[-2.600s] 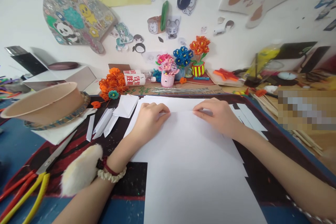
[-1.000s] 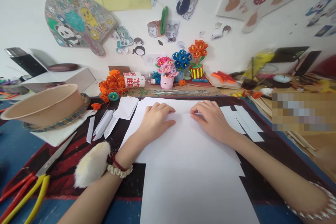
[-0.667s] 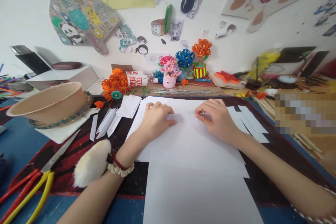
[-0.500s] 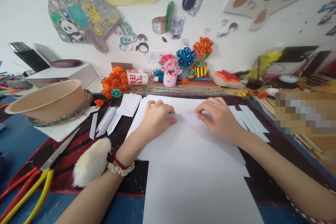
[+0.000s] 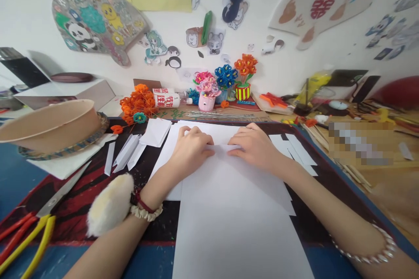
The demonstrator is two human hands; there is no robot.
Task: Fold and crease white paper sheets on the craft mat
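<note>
A white sheet of paper (image 5: 235,209) lies in front of me, its far edge raised between my two hands. My left hand (image 5: 193,150) pinches that edge on the left, thumb below and fingers curled over it. On the right, my right hand (image 5: 253,148) grips the same edge, thumb and forefinger pressed together. A short gap separates the hands, and a narrow strip of the edge shows there, seemingly turned over. More white paper (image 5: 163,183) lies beneath. Folded paper pieces (image 5: 129,152) rest left of my left hand, and cut paper strips (image 5: 299,150) lie beyond my right wrist.
Large scissors (image 5: 49,213) with red and yellow handles lie at the left, near a beige bowl-like container (image 5: 52,124). A fluffy white pompom (image 5: 111,205) sits by my left wrist. Beaded flower pots (image 5: 207,101) and orange flowers (image 5: 139,102) line the back. Thin sticks (image 5: 353,174) lie at right.
My right hand has moved left along the paper's edge, closer to my left hand. My left hand keeps its pinch. The whole view has shifted slightly.
</note>
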